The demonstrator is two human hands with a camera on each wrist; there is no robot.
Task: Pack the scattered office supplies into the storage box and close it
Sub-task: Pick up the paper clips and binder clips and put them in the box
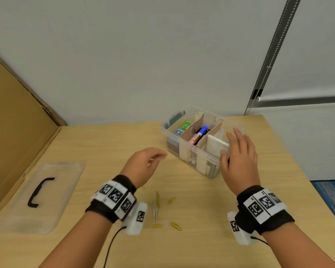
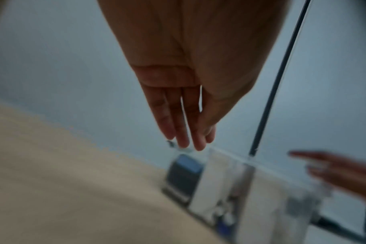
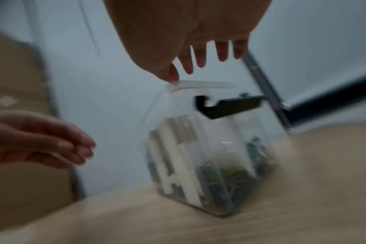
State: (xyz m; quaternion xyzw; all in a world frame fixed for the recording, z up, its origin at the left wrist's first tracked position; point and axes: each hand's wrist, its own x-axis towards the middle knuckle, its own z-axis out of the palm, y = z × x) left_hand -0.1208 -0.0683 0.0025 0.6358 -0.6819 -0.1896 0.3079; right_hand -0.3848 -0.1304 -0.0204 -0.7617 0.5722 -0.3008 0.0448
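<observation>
**Clips still loose, box still open**

The storage box (image 1: 196,140) sits open at the far right of the table (image 1: 104,144), its lid (image 1: 45,194) well apart at the near left. Paper clips (image 1: 166,213) lie near, between the wrists. The right hand (image 1: 238,157), fingers spread, seems to touch the box's near end, though blur hides contact. The left hand (image 1: 143,165) hovers relaxed and empty. Closing now would strand the clips; a nudge could slide the box.

Both wrist views are motion-blurred, so the storage box (image 3: 209,161) contents stay unreadable.
</observation>
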